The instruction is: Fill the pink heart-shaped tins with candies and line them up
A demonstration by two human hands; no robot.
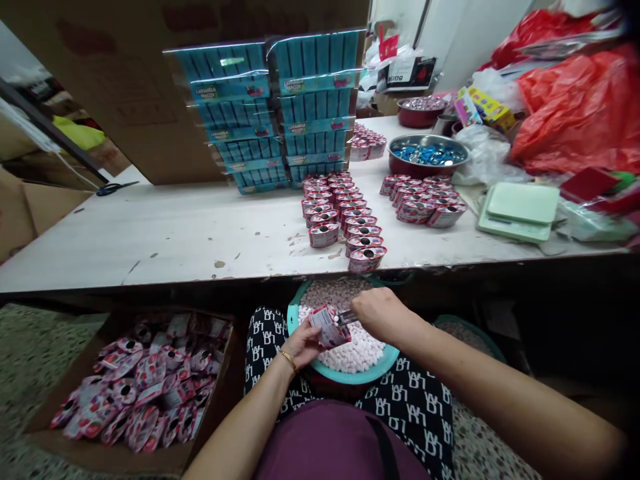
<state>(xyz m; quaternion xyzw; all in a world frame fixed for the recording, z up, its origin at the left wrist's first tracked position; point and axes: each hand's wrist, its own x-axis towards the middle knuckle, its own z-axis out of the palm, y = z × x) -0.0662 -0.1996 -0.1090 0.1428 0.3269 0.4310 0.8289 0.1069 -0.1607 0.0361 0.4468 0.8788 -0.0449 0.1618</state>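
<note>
My left hand [303, 344] is closed around a small red-and-pink printed container [329, 327], tilted with its opening towards the right. In my right hand [383, 313] is a small scoop [346, 318], its tip at the container's mouth with white pieces beside it. Both hands are over a teal-rimmed basin [293, 321] on my lap, filled with small white and pale pink pellets [355, 352]. The right fingers are partly hidden behind the back of that hand.
Rows of similar containers [367, 259] stand on the white table [240, 247]. A cardboard box [55, 443] of more containers sits at lower left. Stacked blue packs [313, 123], a metal bowl [425, 141] of blue-wrapped pieces, a pale green scale [520, 210] and red bags [585, 107] are farther back.
</note>
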